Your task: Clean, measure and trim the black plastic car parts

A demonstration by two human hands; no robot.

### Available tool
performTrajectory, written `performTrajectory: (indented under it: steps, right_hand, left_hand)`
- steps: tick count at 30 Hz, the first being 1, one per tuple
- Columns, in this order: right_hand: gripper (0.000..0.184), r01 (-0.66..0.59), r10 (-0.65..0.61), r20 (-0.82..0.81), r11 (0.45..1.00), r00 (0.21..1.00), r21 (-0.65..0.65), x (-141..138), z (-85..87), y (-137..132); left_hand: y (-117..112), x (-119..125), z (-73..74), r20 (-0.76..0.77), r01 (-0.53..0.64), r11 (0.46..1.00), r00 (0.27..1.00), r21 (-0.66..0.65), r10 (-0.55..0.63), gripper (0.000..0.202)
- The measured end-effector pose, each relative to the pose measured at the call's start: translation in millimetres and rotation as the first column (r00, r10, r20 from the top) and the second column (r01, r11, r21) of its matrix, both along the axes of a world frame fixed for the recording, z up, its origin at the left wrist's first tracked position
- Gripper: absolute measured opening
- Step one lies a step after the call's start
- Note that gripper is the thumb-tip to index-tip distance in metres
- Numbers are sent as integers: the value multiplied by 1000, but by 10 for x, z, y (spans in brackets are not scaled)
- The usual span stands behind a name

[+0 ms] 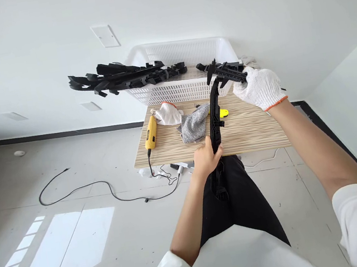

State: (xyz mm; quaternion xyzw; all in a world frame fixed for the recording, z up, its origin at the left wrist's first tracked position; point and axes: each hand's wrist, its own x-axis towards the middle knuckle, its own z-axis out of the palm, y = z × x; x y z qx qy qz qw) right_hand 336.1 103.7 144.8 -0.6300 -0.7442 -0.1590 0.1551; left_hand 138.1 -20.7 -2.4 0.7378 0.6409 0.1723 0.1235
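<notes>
My bare left hand (207, 158) is closed around a long black plastic trim piece (215, 114), which slants up from my lap over the table edge. My right hand (259, 87), in a white knit glove with an orange cuff, grips a black caliper (228, 73). The caliper's jaws are at the upper end of the trim piece; whether they touch it I cannot tell. Just left of the piece lies a crumpled grey cloth (195, 124). A yellow tool (223, 113) shows partly behind the piece.
A white plastic basket (185, 91) stands at the back against the wall, with several black plastic parts (128, 76) across it, jutting left. On the wooden table (252, 128) lie a yellow corded tool (150, 133) and a white glove (169, 113). A black cable (108, 185) trails over the floor.
</notes>
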Motion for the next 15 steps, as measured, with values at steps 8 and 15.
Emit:
performTrajectory:
  steps: [8,15]
  right_hand:
    - [42,-90,91,-21,996,996,22,81,2,112]
    - [36,-92,91,-37,995,995,-36,115,10,82]
  left_hand:
    - [-1,0,-15,4,-7,1000,1000,13,7,34]
    - [0,0,-13,17,7,1000,1000,-4,-7,34]
